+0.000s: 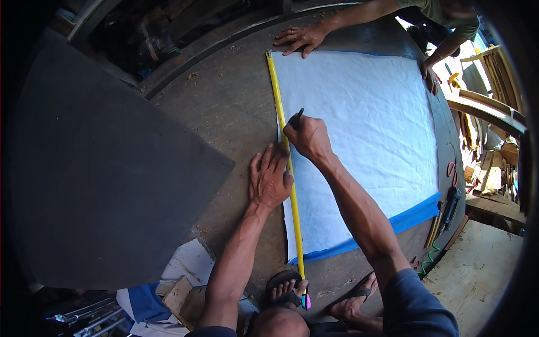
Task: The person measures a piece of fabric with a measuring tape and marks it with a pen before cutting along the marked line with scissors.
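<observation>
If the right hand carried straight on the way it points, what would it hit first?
Probably the yellow tape, just ahead of the right hand near the left edge of the sheet; depth is unclear, so it might pass above.

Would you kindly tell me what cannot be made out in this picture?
In the head view:
- Tip of the black pen: hidden by the right hand.
- Fine marks on the yellow tape: too small to read.
- Surface beneath the left hand: covered by it.
- Far left of the dark sheet: lost in the black fisheye rim.
</observation>
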